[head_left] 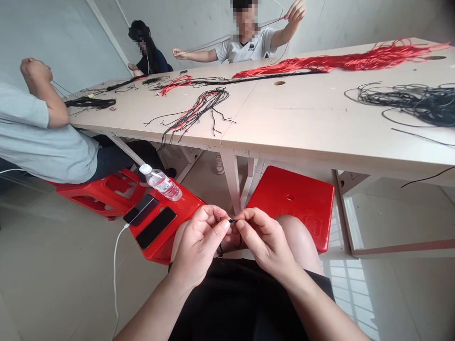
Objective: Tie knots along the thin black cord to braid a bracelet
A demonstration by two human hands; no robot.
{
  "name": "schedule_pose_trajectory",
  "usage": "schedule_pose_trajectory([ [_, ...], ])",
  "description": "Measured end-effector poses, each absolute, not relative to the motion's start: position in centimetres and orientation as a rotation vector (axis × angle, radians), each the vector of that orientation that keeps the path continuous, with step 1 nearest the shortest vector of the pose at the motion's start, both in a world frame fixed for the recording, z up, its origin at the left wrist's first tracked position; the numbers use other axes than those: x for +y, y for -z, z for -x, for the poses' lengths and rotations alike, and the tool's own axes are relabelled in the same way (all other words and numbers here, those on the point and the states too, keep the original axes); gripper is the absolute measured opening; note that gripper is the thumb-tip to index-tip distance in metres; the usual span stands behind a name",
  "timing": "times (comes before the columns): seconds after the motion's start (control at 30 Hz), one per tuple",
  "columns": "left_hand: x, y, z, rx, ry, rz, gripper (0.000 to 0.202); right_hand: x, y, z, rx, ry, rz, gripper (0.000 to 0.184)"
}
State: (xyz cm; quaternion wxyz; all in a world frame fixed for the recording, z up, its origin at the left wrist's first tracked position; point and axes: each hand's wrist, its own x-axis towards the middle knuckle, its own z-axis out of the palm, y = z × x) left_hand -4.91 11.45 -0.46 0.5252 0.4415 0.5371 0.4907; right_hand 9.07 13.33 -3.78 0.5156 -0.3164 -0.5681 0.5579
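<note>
Between my knees, a short piece of black cord [232, 221] is stretched from one hand to the other, with what looks like a knot in it. My left hand [204, 241] is closed, pinching one end between thumb and forefinger. Opposite it, my right hand [265, 237] pinches the other end in the same way, and the fingertips nearly meet. Dark cord ends hang below the fingers, partly hidden by my hands and lap.
Red stools [295, 199] stand before me; the left one bears a water bottle [164, 183] and phones [156, 227]. On the long table [302, 128] lie red cords [320, 61], black cords [423, 104] and a mixed bundle [199, 111]. Several people sit around it, one stretching cords.
</note>
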Motion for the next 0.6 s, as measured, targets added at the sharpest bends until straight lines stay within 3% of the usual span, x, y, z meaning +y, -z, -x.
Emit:
schedule_pose_trajectory([
  [0.2,11.3,0.9,5.4,1.445,-1.179,-1.329,0.014,13.6,3.9,-9.2,-1.359,-1.359,0.795,0.012],
  [0.37,11.5,0.7,5.5,1.294,-1.275,-1.135,0.017,13.6,3.8,-9.4,-1.427,-1.491,0.754,0.016],
  [0.6,12.0,-0.4,6.0,1.134,-1.346,-0.786,0.014,14.4,4.2,-10.4,-1.489,-1.366,0.836,0.020],
])
